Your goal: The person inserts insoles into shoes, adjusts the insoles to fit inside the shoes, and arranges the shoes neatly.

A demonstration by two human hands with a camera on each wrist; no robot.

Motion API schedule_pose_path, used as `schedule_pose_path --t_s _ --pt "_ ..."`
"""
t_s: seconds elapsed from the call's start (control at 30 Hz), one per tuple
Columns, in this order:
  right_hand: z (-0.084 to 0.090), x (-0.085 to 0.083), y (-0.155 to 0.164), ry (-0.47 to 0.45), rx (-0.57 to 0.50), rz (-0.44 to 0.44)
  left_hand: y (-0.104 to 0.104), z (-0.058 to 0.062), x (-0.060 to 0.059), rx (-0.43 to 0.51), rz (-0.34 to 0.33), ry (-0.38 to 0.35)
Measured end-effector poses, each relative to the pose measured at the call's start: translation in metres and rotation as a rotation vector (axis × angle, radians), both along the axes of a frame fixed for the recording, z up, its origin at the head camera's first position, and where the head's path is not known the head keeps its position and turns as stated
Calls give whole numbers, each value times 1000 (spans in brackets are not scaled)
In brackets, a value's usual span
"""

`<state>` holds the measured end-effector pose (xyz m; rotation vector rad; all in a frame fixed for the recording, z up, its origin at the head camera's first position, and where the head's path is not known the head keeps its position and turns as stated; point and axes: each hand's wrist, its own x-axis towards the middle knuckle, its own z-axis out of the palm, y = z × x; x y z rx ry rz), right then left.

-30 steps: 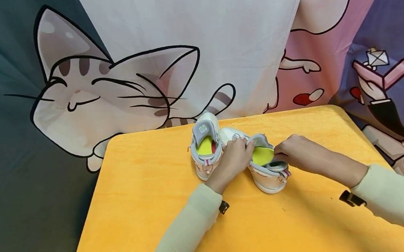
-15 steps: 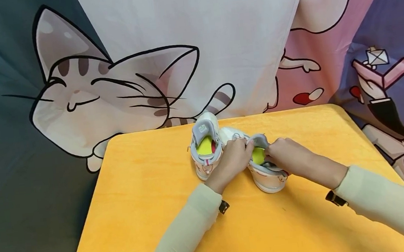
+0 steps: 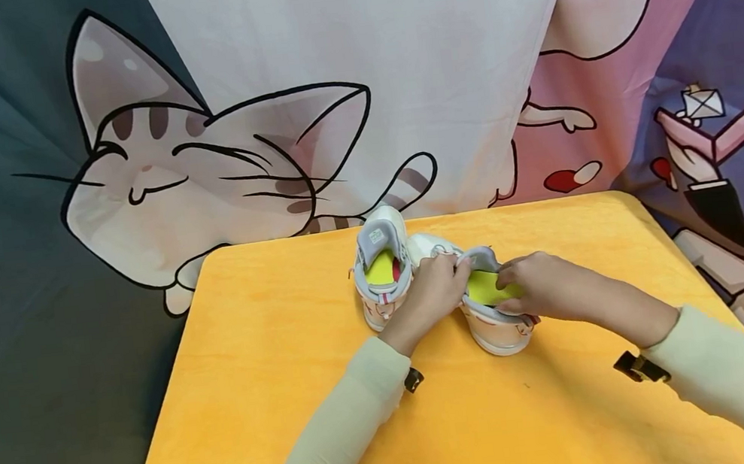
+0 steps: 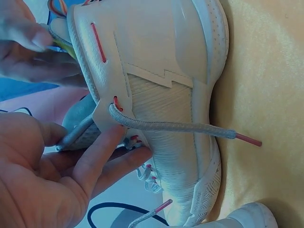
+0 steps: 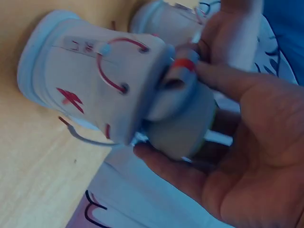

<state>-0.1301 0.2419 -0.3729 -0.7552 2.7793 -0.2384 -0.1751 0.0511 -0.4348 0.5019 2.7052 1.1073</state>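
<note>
On the yellow table, my left hand grips the near shoe at its collar; my right hand, at three o'clock, pinches its yellow insole. The second shoe stands at eleven o'clock, bare tabletop around both.

Yellow table, cartoon backdrop

A 2nd white shoe with a yellow-green insole stands on the orange-yellow table; a cat-print cloth hangs behind.
</note>
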Motion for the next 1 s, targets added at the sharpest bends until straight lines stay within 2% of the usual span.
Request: schedule_pose_path --t_s 0.17,0.4,0.57,0.9,1.0 --pt "12 6 15 -52 -85 124 1 -1 0 11 -1 -4" --pt "9 7 22 30 -137 211 0 -1 -1 13 0 -6" --pt "6 8 22 60 -176 206 1 -3 -1 9 -4 -8" --pt "-5 11 15 172 -180 130 2 -2 0 14 14 -26" --pt "-9 12 12 174 -188 92 2 -2 0 11 15 -22"
